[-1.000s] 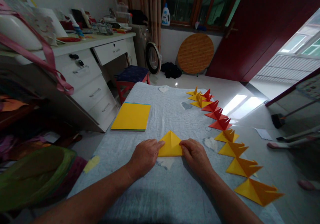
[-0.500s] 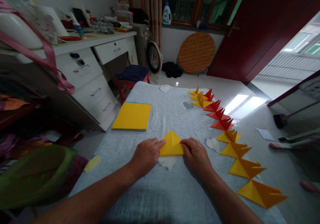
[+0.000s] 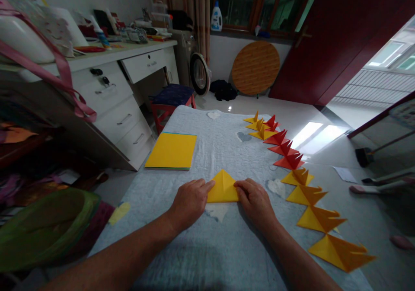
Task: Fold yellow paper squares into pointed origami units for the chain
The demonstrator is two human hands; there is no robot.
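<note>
Two hands share the job: your left grip (image 3: 190, 201) pinches the left corner of the folded yellow paper (image 3: 223, 189), and your right grip (image 3: 255, 199) pinches the right corner. Held at both ends, it likely can't slide or pop open. The paper lies flat, midway between the left and right edges of the counter (image 3: 217, 146), with its tip toward the far edge, so both arms can get to it. By the left edge sits a stack of square paper (image 3: 171, 151), maybe there to be close but not in your way. Yellow shapes (image 3: 304, 195) and red shapes (image 3: 288, 162) line the right edge, which seems to keep them safe from your arms.
</note>
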